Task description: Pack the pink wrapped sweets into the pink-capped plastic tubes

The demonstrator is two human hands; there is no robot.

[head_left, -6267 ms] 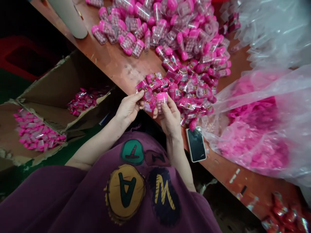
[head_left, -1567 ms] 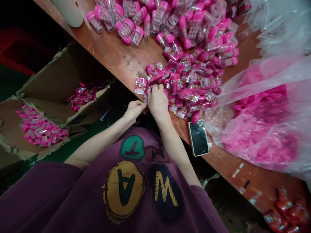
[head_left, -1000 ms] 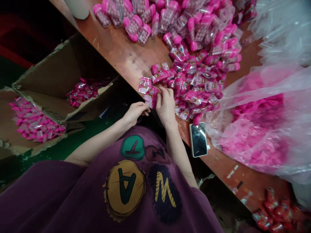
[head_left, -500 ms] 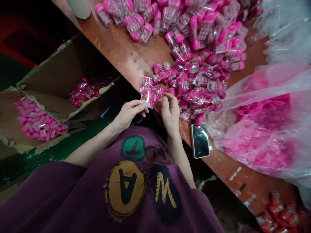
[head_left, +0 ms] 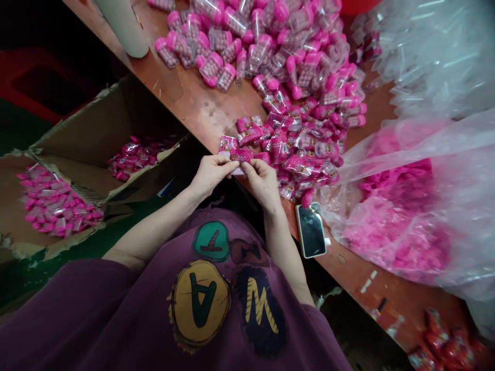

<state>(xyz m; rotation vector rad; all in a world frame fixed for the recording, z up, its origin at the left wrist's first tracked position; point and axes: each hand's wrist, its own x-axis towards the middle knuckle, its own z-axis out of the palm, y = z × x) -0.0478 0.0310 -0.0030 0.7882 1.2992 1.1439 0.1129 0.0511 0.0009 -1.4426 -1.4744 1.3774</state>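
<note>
My left hand and my right hand meet at the table's edge, fingertips close together. Thumb and fingers of both are closed on a small pink printed wrapper, of which only a pale strip shows; the rest is hidden by the fingers. Just beyond lie more flat pink wrappers on the table. To the right of them, a pile of small candy jars in pink printed wrappers spreads close to my right hand.
Unwrapped pink-capped candy jars are heaped farther back on the table. A phone lies by the front edge. Clear plastic bags with pink pieces stand right. Cardboard boxes holding pink jars sit at left; a pale cylinder stands behind.
My right hand has moved left to meet my left hand and now pinches the wrapper too. The wrapper has turned from face-up to nearly edge-on. The view has shifted slightly.
</note>
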